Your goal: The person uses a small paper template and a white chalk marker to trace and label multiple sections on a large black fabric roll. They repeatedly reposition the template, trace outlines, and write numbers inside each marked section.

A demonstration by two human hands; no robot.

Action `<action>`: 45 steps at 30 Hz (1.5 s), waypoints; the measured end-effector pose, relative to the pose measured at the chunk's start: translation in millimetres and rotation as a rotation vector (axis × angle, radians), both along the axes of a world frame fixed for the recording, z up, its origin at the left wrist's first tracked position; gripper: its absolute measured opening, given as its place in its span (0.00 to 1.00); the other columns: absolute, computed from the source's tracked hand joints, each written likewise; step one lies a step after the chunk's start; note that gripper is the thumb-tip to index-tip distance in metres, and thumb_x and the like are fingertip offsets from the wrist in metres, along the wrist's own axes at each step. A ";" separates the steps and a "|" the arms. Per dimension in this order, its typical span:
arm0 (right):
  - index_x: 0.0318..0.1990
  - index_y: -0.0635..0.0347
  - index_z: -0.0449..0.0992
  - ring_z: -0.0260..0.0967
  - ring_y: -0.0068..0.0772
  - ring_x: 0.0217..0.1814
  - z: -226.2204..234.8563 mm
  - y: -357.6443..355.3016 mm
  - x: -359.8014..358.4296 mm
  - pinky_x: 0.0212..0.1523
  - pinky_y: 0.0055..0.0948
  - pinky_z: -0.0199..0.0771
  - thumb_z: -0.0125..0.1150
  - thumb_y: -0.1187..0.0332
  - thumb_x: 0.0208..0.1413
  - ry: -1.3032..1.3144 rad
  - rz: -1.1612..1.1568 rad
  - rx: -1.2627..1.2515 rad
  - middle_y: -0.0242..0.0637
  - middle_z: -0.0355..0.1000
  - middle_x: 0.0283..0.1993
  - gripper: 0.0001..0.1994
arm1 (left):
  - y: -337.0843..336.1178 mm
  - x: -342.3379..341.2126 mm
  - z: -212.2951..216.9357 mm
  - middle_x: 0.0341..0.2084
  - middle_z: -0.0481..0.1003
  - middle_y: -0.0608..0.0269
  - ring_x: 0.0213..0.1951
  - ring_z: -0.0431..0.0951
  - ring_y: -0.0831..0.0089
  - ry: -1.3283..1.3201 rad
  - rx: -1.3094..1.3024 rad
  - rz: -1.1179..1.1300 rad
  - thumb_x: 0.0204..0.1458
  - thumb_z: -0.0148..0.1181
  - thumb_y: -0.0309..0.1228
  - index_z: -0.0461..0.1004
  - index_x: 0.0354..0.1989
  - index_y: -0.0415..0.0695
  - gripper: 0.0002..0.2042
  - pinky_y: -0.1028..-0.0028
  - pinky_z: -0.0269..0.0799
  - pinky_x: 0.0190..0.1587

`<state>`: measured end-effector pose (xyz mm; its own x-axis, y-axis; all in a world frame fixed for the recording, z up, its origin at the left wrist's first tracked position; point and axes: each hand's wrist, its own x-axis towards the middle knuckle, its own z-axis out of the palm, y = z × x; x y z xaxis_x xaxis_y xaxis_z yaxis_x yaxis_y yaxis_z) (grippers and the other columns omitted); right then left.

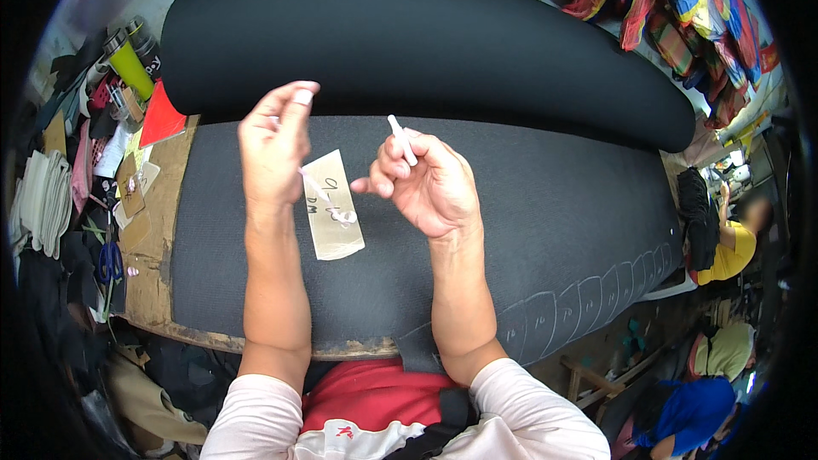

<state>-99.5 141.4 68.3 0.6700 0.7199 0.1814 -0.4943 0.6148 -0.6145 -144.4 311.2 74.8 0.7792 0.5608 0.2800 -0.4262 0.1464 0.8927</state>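
My right hand [430, 179] is closed around a short white stick [402, 140], like a marking pencil or chalk, which points up and away from me. My left hand [277, 149] is raised above the dark sheet, thumb and fingers pressed together; what they pinch, if anything, is hidden. Between the hands, a tan cardboard piece [341, 243] with handwriting lies on the dark textured sheet [375, 290]. A thin pale pinkish strip [322, 187] crosses the cardboard and ends in a small bunched part. Whether that strip is joined to my left hand, I cannot tell.
A big black roll [409, 43] spans the far side. White chalk outlines [579, 315] run along the sheet's near right edge. Blue-handled scissors [111, 260], folded cloth [47, 204] and a green bottle [128, 64] crowd the left. People [733, 247] sit at the right.
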 end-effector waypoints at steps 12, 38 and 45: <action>0.48 0.65 0.68 0.73 0.22 0.25 -11.3 17.1 -0.4 0.29 0.21 0.77 0.57 0.73 0.56 -0.333 -0.363 -0.418 0.38 0.74 0.26 0.13 | 305.7 -45.3 -38.2 0.44 0.74 0.48 0.48 0.74 0.52 1.235 1.139 0.979 0.45 0.60 0.56 0.58 0.61 0.50 0.37 0.61 0.70 0.47; 0.52 0.75 0.66 0.72 0.47 0.43 -84.2 72.8 -55.4 0.47 0.37 0.75 0.80 0.62 0.26 -1.011 -0.541 -1.682 0.55 0.68 0.44 0.43 | 367.6 -132.3 -42.3 0.51 0.69 0.40 0.52 0.70 0.48 0.969 1.245 0.820 0.42 0.66 0.37 0.56 0.61 0.38 0.37 0.61 0.65 0.55; 0.47 0.74 0.69 0.71 0.47 0.42 -83.6 120.7 -94.4 0.45 0.38 0.75 0.79 0.61 0.27 -1.177 -0.465 -1.503 0.54 0.68 0.43 0.37 | 113.8 -198.9 -80.4 0.53 0.66 0.45 0.55 0.67 0.51 0.409 1.058 0.235 0.47 0.59 0.29 0.70 0.51 0.40 0.20 0.62 0.62 0.57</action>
<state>-193.9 262.1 -15.2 0.8443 0.5233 0.1155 0.4997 -0.6908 -0.5226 -343.3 425.0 -5.6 0.8274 0.3403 0.4468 0.0058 -0.8006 0.5992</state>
